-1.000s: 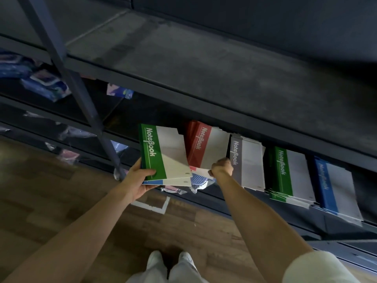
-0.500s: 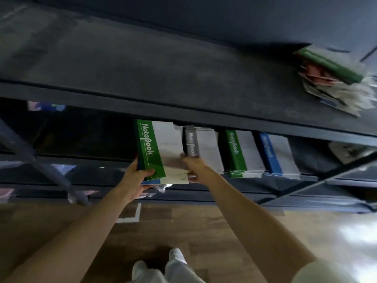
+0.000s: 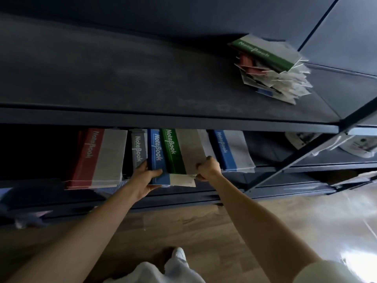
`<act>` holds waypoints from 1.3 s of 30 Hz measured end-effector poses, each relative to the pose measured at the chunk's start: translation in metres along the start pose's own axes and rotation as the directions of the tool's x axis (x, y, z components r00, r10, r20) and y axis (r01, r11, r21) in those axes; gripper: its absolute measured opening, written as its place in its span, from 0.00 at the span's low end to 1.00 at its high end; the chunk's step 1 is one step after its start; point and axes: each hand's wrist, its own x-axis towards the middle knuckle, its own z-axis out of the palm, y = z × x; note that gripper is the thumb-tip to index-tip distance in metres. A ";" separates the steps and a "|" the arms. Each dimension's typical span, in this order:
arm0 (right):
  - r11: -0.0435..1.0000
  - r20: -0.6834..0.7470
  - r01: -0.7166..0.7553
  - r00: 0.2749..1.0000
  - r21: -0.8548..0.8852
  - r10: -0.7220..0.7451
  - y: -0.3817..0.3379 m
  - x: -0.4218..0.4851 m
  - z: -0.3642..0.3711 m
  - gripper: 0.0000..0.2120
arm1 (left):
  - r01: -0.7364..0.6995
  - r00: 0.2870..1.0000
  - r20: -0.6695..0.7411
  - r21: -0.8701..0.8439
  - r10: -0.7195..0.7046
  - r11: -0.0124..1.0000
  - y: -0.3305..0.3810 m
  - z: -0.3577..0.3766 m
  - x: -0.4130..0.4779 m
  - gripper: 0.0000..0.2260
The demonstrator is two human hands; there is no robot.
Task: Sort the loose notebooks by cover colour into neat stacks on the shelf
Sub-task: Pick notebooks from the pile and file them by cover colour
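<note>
On the lower shelf (image 3: 204, 193) stand a red notebook stack (image 3: 95, 158), a grey stack (image 3: 139, 150) and a blue stack (image 3: 230, 150). My left hand (image 3: 143, 176) grips a blue notebook (image 3: 157, 160) at its lower left corner. My right hand (image 3: 208, 168) pinches the right edge of a green notebook (image 3: 179, 152), which lies over the blue one. Both held notebooks hover between the grey and blue stacks, hiding what sits behind them. A messy mixed pile (image 3: 273, 68), green notebook uppermost, lies on the upper shelf at right.
The upper shelf board (image 3: 122, 82) juts out above the stacks. A diagonal metal brace (image 3: 306, 152) crosses at right. Packaged items (image 3: 359, 144) sit on the shelf beyond it. Wooden floor (image 3: 204, 231) and my shoes (image 3: 179, 256) lie below.
The view swung right. My right hand has taken the green notebook and slid it right off the blue one, which the left hand still holds.
</note>
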 end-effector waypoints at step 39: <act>0.786 0.265 -0.292 0.949 0.546 0.169 0.113 0.024 -0.092 0.19 | 0.055 0.998 0.018 0.024 -0.055 0.998 -0.071 0.145 0.007 0.22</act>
